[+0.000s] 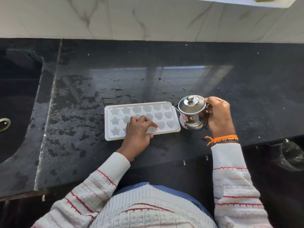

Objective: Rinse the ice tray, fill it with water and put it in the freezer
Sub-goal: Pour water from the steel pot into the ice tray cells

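- White plastic ice tray [142, 120] lying flat on black stone counter [164, 63], long side running left to right, close to the near edge.
- Moulded with star, flower and heart pockets; stars at the left end, hearts at the right.
- Cannot tell whether the pockets hold water.
- Left hand [139, 130] resting on the tray's near middle, fingers bent and spread over the pockets, index finger stretched toward the hearts, thumb at the near rim; pressing down rather than gripping, nothing enclosed.
- Droplets showing on the back of that hand.
- Steel lidded pot [192, 112] just beside the tray's right end, tilted toward the tray, round knob on the lid, red label and a yellow sticker with a "3" on the side.
- Right hand [218, 115] wrapped round the pot's right side, fingers curled firmly about it, thumb up by the lid's rim.
- Orange thread band [222, 139] tied at the right wrist, above a white ribbed sleeve [230, 162] with red stripes.
- Puddles and streaks of water [115, 94] scattered over the counter behind and left of the tray.
- Dark sink basin [16, 96] sunk into the counter at far left, well apart from the tray, metal drain [4, 124] at the picture's edge.
- Pale marbled wall tiles [148, 17] behind the counter.
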### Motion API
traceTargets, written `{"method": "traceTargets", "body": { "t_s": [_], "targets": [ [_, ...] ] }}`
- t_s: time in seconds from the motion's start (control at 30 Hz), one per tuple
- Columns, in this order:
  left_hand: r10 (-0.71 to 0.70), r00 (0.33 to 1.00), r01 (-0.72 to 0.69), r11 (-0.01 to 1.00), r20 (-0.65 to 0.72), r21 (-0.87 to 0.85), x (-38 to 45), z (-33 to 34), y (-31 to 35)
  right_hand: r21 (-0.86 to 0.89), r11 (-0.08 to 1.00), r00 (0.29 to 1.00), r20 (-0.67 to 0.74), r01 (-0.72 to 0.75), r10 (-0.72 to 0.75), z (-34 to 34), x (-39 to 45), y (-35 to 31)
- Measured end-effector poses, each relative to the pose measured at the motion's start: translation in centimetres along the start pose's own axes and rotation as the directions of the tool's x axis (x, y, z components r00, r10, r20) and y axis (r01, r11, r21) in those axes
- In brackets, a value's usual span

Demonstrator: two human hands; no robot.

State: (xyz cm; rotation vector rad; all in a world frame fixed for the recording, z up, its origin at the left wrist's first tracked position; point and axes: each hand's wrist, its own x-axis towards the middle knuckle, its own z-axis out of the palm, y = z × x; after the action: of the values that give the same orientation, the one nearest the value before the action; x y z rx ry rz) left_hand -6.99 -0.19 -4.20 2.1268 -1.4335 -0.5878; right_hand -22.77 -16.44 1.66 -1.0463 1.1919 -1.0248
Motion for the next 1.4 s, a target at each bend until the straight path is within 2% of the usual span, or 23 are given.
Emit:
{"method": "traceTargets", "body": {
  "t_s": [0.33,0.63,0.87,1.23,1.4],
  "targets": [
    [0.0,1.0,0.0,1.0,-0.022,-0.008,-0.2,0.1,-0.1,-0.238,0.967,0.995,0.029,0.095,-0.09,0.3,-0.4,0.3],
    [0.002,1.0,-0.002,1.0,-0.018,-0.018,-0.4,-0.4,-0.3,-0.275,0.954,0.993,0.049,0.115,-0.105,0.3,-0.4,0.2],
    [0.009,1.0,-0.009,1.0,-0.014,-0.03,-0.7,-0.6,-0.6,-0.242,0.963,0.993,0.039,0.117,-0.111,0.3,-0.8,0.1],
    [0.014,1.0,-0.014,1.0,-0.008,-0.02,-0.9,-0.6,-1.0,0.036,0.999,0.998,-0.047,-0.029,0.031,0.1,-1.2,-0.2],
    [0.015,1.0,-0.015,1.0,-0.023,-0.004,-0.9,-0.6,-0.9,0.018,0.999,0.999,-0.033,-0.04,0.041,0.2,-1.3,-0.2]
  ]
}}
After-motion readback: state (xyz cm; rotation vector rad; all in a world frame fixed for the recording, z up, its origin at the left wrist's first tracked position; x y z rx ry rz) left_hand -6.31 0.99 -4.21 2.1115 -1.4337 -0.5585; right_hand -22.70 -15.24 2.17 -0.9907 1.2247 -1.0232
